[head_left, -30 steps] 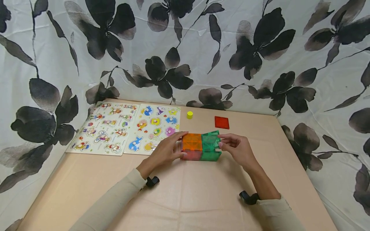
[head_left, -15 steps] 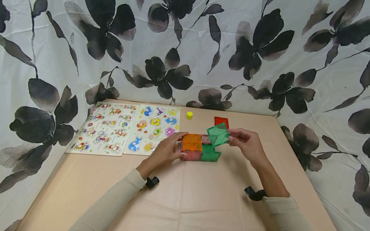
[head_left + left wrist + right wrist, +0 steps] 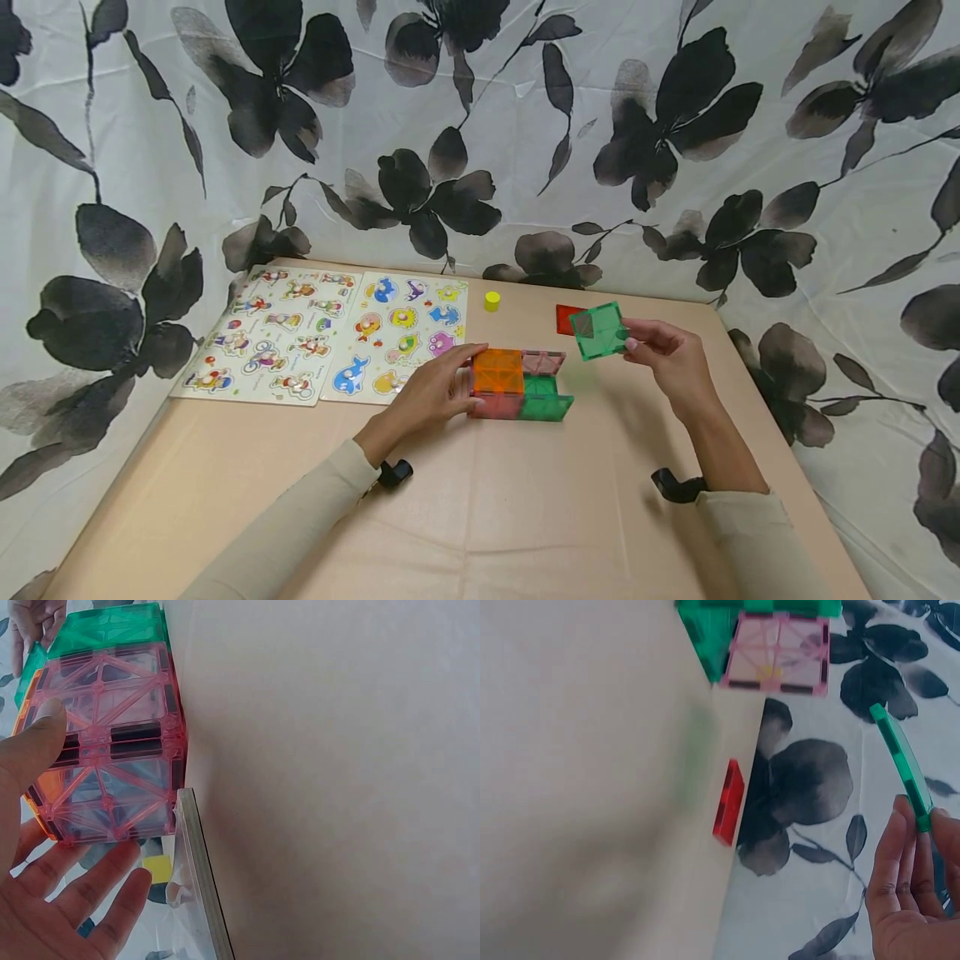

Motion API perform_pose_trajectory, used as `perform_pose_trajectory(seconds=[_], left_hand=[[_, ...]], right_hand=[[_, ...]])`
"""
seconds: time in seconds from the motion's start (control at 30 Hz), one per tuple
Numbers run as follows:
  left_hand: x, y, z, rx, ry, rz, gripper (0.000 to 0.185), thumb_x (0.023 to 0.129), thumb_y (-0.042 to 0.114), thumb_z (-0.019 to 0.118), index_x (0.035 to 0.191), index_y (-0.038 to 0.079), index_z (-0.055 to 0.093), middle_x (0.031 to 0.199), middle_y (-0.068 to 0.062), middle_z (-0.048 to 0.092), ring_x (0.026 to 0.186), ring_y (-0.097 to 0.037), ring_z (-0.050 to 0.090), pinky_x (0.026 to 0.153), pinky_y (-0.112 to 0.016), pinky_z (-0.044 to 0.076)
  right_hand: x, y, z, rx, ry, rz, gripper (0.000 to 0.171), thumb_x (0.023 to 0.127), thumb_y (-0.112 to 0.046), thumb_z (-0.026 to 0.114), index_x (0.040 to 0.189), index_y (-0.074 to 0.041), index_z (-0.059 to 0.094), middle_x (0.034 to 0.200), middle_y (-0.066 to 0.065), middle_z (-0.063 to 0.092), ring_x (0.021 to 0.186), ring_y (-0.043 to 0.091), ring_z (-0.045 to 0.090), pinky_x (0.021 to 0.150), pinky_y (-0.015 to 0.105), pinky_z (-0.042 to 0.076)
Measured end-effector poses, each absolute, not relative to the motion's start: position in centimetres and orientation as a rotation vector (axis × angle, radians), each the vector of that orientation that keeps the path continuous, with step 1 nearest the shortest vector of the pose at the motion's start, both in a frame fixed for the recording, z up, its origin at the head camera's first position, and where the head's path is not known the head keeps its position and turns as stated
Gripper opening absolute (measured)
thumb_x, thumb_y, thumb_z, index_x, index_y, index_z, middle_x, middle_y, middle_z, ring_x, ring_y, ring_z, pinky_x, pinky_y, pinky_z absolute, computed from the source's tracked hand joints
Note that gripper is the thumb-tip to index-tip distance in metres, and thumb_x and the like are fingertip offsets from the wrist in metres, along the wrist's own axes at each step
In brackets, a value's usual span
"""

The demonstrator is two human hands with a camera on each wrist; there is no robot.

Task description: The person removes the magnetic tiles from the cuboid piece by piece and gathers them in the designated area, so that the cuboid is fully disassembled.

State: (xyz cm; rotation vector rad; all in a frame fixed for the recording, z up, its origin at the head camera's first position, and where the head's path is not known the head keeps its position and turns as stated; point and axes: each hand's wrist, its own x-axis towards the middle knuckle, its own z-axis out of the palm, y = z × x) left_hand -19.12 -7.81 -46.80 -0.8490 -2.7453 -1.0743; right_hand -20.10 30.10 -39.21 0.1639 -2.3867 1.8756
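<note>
1. You are taking the tile box (image 3: 519, 385) apart. Your right hand (image 3: 669, 354) has a green tile (image 3: 598, 331) pinched by one edge and holds it in the air, off to the right of the box and above the table (image 3: 480, 517).
2. The box sits mid-table, with an orange tile (image 3: 498, 370) on top at the left. The cell beside it is open, showing a pink wall (image 3: 543, 362) behind and green walls (image 3: 546, 405) in front.
3. Your left hand (image 3: 435, 392) rests against the box's left side with fingers spread and fairly straight. In the left wrist view the thumb (image 3: 34, 746) presses a pink face (image 3: 112, 742) while the other fingers lie loose below it. This looks like bracing, not gripping.
4. The right wrist view shows the green tile edge-on, clamped between thumb and fingertips (image 3: 904, 847) and tilted.
5. My judgement is that the next move calls for a place to put the green tile down. The red tile (image 3: 567, 319) lies flat just behind it, so setting it near there would keep loose pieces together.
6. Keep the left hand steady on the box, since the magnets may tug the walls when you pull the next piece.
7. Your right forearm runs up the right side of the table with the wrist raised, and your left reaches in from the lower left.
8. Two puzzle boards (image 3: 322, 329) and a yellow peg (image 3: 492, 299) lie well clear at the back left.
</note>
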Motion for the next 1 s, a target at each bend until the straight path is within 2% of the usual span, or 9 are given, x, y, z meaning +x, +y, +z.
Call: perform_pose_trajectory(seconds=[0.23, 0.5, 1.0], left_hand=[[-19.1, -7.8, -46.7, -0.834, -2.766, -1.077, 0.084, 0.082, 0.04, 0.081, 0.153, 0.027, 0.038, 0.154, 0.006, 0.044, 0.139, -0.019, 0.046, 0.115, -0.045, 0.041], [-19.0, -7.7, -46.6, -0.818, -2.777, -1.089, 0.084, 0.082, 0.04, 0.081, 0.153, 0.026, 0.038, 0.154, 0.005, 0.044, 0.139, -0.02, 0.046, 0.115, -0.046, 0.041], [-18.9, -7.8, -46.4, -0.812, -2.786, -1.094, 0.084, 0.082, 0.039, 0.081, 0.153, 0.026, 0.038, 0.154, 0.004, 0.044, 0.139, -0.021, 0.046, 0.114, -0.047, 0.041]], right_hand=[[-21.6, 31.2, -39.3, 0.13, -2.319, 1.94, 0.038, 0.093, -0.001, 0.065, 0.13, 0.002, 0.062, 0.109, 0.009, 0.07, 0.09, 0.013, 0.073, 0.08, 0.026, 0.06], [-23.6, 32.4, -39.7, -0.006, -2.296, 1.982, 0.04, 0.093, 0.0, 0.064, 0.134, -0.001, 0.061, 0.109, 0.004, 0.07, 0.091, 0.012, 0.073, 0.082, 0.025, 0.06], [-26.7, 34.3, -41.0, -0.223, -2.251, 2.043, 0.044, 0.093, 0.002, 0.064, 0.136, -0.003, 0.059, 0.106, 0.004, 0.067, 0.089, 0.013, 0.073, 0.083, 0.026, 0.06]])
